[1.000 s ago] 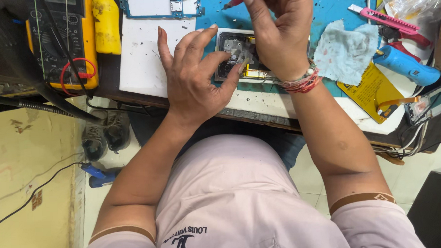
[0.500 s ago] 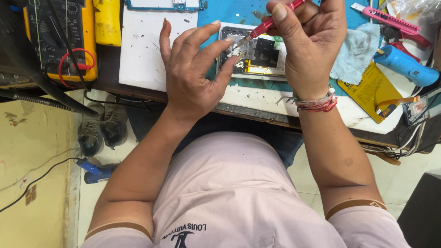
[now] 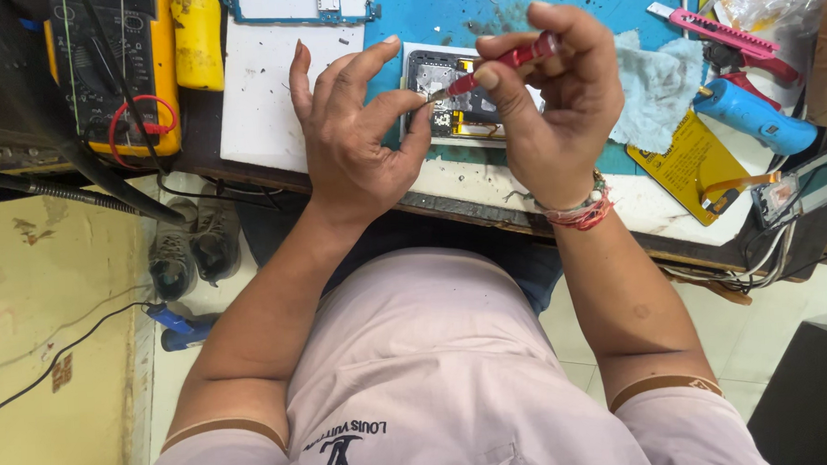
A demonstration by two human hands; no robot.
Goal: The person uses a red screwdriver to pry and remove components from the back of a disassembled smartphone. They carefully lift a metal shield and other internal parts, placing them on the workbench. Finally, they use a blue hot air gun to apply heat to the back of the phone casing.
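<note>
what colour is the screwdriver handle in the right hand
Red, seen in the head view: the screwdriver is pinched in the right hand.

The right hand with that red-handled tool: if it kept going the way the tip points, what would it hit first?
Most likely the thumb of the left hand, which sits right at the tip of the red-handled tool in the right hand. The opened phone lies just below; depth is unclear.

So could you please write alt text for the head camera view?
Seen from above, the right hand holds a red screwdriver to an opened phone, which the left hand steadies on a cluttered blue mat.
</note>
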